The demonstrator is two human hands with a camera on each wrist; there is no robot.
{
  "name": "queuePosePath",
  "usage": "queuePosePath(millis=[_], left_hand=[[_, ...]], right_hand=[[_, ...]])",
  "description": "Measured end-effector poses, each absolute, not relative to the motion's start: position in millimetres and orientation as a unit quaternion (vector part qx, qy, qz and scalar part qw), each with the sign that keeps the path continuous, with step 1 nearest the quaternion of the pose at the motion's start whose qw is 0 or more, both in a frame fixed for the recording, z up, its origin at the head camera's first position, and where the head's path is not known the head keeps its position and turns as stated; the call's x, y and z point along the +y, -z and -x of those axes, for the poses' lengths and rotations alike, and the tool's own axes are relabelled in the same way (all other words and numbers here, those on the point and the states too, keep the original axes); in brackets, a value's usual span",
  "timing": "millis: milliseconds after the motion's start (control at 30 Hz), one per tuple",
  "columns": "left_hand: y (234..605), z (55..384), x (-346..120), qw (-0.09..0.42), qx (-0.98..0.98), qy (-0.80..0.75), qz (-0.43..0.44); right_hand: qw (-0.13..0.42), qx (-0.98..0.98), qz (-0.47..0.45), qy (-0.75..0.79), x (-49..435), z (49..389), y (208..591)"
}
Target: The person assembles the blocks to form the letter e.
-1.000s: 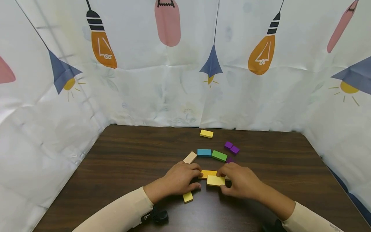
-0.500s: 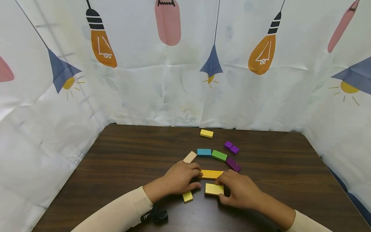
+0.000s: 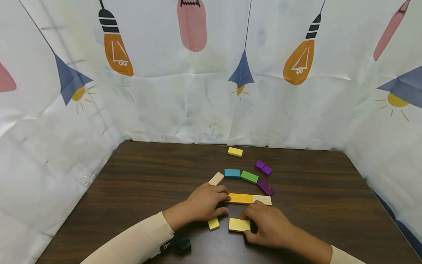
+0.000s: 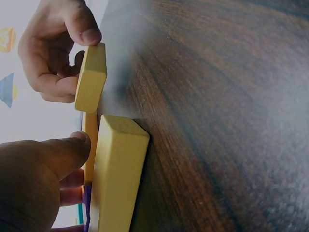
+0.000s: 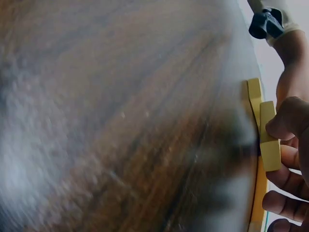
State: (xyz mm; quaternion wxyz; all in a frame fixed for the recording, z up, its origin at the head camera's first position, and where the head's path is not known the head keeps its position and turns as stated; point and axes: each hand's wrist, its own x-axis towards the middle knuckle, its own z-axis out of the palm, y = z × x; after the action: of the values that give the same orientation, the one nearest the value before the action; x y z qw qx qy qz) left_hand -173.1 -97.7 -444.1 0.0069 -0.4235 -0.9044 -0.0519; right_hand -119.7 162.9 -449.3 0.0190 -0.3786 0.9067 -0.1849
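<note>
My right hand [image 3: 271,224] pinches a light yellow wooden block [image 3: 239,224] by its right end, between thumb and fingers. In the left wrist view that block [image 4: 91,77] looks raised off the table. My left hand [image 3: 205,203] rests over the left part of the layout, its fingertips at the left end of an orange block [image 3: 240,198] and its thumb apart from them. Another yellow block [image 3: 213,224] pokes out from under the left hand; the rest of it is hidden. A pale wood block [image 3: 262,200] lies end to end with the orange one.
Beyond the hands, a beige block [image 3: 216,178], a blue block [image 3: 232,173], a green block [image 3: 249,177] and a dark purple block [image 3: 265,187] form an arc. Small purple blocks [image 3: 263,168] and a yellow block [image 3: 235,152] lie farther back on the brown table [image 3: 158,165].
My right hand has drawn the yellow block toward me and slightly left, away from the orange block. The pale wood and dark purple blocks are now uncovered. My left hand stays in place.
</note>
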Motion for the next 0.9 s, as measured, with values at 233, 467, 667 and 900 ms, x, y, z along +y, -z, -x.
queuePosePath(millis=[233,467,667,900], left_hand=[[444.0,172.7,-98.3,0.015,-0.903,0.052,0.427],[444.5,172.2,-98.4,0.02,-0.902,0.052,0.427],[444.8,172.2,-98.5,0.02,-0.902,0.053,0.428],[445.7,172.7,-98.5,0.022,-0.902,0.054,0.428]], right_hand=[[0.023,0.9,0.392,0.188,156.4,115.1,452.1],[0.019,0.894,0.406,0.189,148.9,111.6,456.7],[0.026,0.892,0.412,0.184,144.8,109.0,459.2],[0.035,0.884,0.426,0.188,141.1,108.5,458.8]])
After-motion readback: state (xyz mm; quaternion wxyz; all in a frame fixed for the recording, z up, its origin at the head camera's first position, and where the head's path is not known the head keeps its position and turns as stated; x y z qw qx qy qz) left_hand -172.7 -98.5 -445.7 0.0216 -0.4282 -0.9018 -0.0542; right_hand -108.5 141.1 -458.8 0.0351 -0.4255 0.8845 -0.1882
